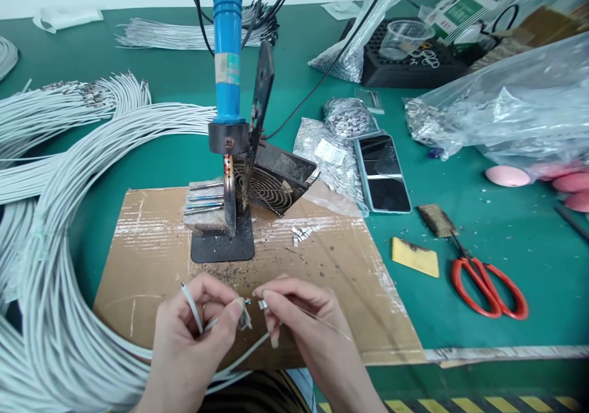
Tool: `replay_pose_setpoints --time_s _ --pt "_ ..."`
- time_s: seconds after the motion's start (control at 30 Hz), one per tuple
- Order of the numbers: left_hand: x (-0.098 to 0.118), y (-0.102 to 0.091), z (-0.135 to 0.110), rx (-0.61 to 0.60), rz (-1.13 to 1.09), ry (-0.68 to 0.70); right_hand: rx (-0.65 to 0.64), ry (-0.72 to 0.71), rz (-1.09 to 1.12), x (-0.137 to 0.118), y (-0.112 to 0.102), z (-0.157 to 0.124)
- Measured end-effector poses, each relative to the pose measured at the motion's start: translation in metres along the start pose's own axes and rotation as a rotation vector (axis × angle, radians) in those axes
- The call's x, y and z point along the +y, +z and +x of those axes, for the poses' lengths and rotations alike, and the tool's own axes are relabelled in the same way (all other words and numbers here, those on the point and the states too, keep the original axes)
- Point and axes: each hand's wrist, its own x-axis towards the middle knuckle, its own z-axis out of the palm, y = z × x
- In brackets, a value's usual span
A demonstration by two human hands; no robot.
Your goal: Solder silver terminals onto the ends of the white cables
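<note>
Facing ends: short coloured wire strands (248,302) at the left thumb and a small flat silver-white tab (262,305) at the right fingertips, a narrow gap between them; the tab lies to the right of the strands.
Landmark plate: black, round-cornered flat base plate (223,250), beneath a blue-handled soldering iron (227,51) whose tip points downward.
Position of gap: on the wearer's side of the plate, near its right-hand corner.
Left hand (202,324): thumb and forefinger pressed together, clamped on light-grey, round-sheathed cable (192,307); one dark-tipped end stands tilted above the palm. Whether that end and the strands share one length, I cannot tell.
Right hand (308,315): fingertips drawn together, apparently on the tab; a thin pale strand (329,328) trails across this hand.
Strand axis: roughly sideways, pointing at the right hand; left hand nearer.
Loose tabs (304,234): little silver-white pieces on brown cardboard (151,247), right of the plate.
Scissors (490,284): red-handled, well right of the plate, untouched.
</note>
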Motion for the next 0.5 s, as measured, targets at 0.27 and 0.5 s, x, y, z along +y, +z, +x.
replay_pose_setpoints --time_s 0.27,0.5 --pt "0.0075 0.0021 -0.0005 -0.012 -0.092 -0.085 -0.048 -0.043 -0.126 -0.0033 0.0082 -0.0094" --pt "0.0063 0.0029 -0.0007 -0.023 -0.104 -0.078 -0.066 -0.222 -0.309 -0.0060 0.0053 -0.0055"
